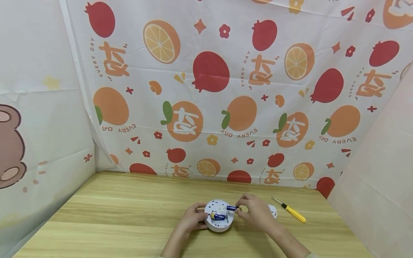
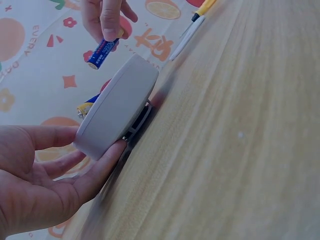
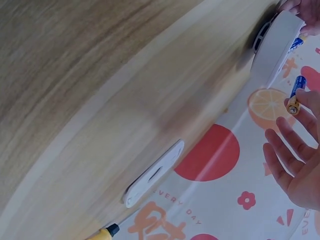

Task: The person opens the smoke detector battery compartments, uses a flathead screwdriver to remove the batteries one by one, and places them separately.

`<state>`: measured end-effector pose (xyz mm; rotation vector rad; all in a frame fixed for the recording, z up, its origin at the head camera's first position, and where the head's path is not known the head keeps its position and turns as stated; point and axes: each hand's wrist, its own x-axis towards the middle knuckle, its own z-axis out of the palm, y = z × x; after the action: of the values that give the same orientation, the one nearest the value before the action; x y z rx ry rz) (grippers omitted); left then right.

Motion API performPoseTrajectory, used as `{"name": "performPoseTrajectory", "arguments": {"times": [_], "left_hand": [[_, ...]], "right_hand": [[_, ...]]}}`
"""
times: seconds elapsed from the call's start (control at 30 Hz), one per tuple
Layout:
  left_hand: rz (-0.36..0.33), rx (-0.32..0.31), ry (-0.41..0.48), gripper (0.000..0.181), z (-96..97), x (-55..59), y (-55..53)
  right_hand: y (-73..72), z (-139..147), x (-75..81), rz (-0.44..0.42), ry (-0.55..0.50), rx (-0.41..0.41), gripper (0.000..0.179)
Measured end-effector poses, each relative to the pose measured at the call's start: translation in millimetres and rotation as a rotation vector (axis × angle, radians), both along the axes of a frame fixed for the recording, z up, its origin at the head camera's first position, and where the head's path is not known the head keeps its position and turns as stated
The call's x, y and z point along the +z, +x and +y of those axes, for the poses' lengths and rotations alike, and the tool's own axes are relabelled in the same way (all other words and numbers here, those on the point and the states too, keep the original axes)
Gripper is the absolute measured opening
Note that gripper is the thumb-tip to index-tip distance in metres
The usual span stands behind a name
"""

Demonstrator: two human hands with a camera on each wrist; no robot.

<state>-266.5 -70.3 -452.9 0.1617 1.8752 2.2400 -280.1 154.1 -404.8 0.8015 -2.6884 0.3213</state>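
Note:
A round white battery-powered device (image 1: pixel 219 227) lies on the wooden table with its back side up. One blue and yellow battery (image 1: pixel 219 216) sits at its open compartment, tilted up slightly in the left wrist view. My left hand (image 1: pixel 192 218) grips the device's left edge, thumb and fingers around the rim. In my right hand (image 1: pixel 255 209), thumb and fingertip pinch a second blue battery (image 2: pixel 102 53) by its yellow end. That battery hangs above the device's right side. The other right fingers spread loosely in the right wrist view.
A white oval cover plate (image 3: pixel 154 173) lies on the table just beyond my right hand. Right of it rests a screwdriver (image 1: pixel 294 213) with a yellow handle. Fruit-printed cloth (image 1: pixel 211 107) hangs behind the table (image 1: pixel 129 215), and pale cloth stands at both sides.

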Motion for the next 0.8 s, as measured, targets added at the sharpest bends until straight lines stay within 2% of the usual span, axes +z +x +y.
{"name": "performPoseTrajectory", "arguments": {"times": [0.3, 0.47, 0.8], "left_hand": [[0.005, -0.019, 0.004, 0.043, -5.4, -1.6, -11.1], [0.016, -0.02, 0.007, 0.042, -5.1, -3.3, -11.3], [0.008, -0.02, 0.006, 0.043, -4.2, -0.7, -11.4]], "right_hand": [[-13.1, 0.0, -2.7, -0.023, -0.01, -0.034, 0.014], [-15.8, 2.2, -4.7, -0.021, -0.012, -0.051, 0.019], [-26.1, 5.2, -9.2, -0.002, -0.033, -0.105, 0.015]]}}
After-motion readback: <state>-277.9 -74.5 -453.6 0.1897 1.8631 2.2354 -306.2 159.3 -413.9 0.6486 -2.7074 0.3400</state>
